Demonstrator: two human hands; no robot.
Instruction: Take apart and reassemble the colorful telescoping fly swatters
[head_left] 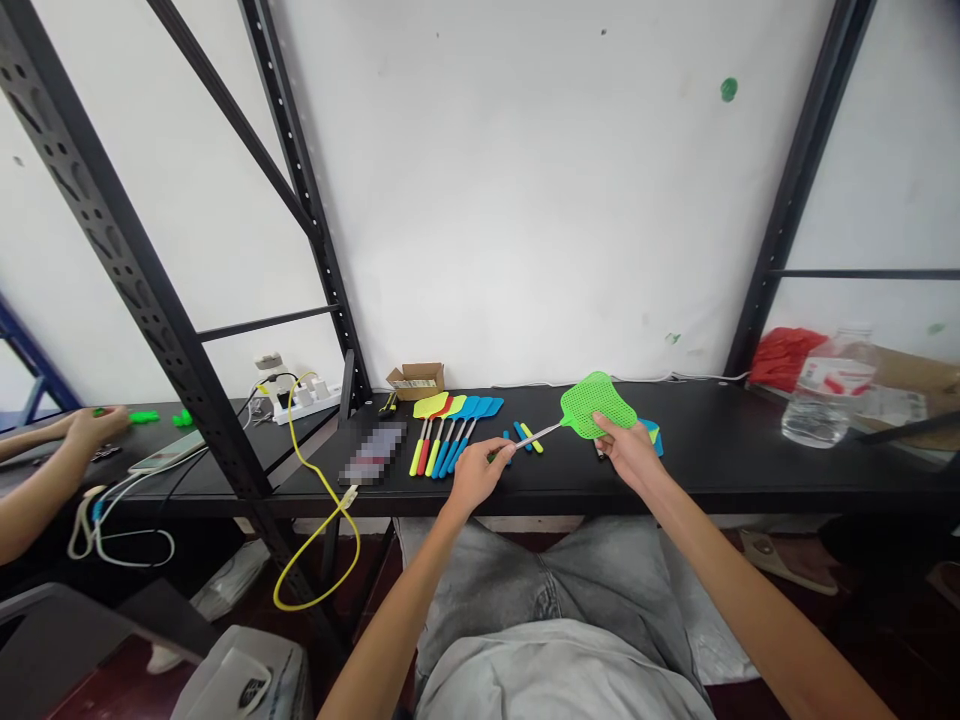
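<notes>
A green fly swatter (589, 400) is held slanting above the black shelf table. My left hand (481, 472) is closed around the lower end of its metal rod. My right hand (628, 447) pinches the perforated green head near its right edge. Left of my hands, several fly swatters with yellow, red and blue handles lie side by side, among them a blue swatter (486, 407). Behind the rod lie a loose blue handle (519, 432) and a yellow handle (534, 440). Partly hidden beyond my right hand is a blue and yellow piece (654, 436).
A phone (373, 453) with a yellow cable (357, 560) and a small cardboard box (417, 380) lie left. At right stand a water bottle (829, 390) and a red bag (784, 358). Beyond the black post (150, 270), another person's hands (96, 430) work near green pieces.
</notes>
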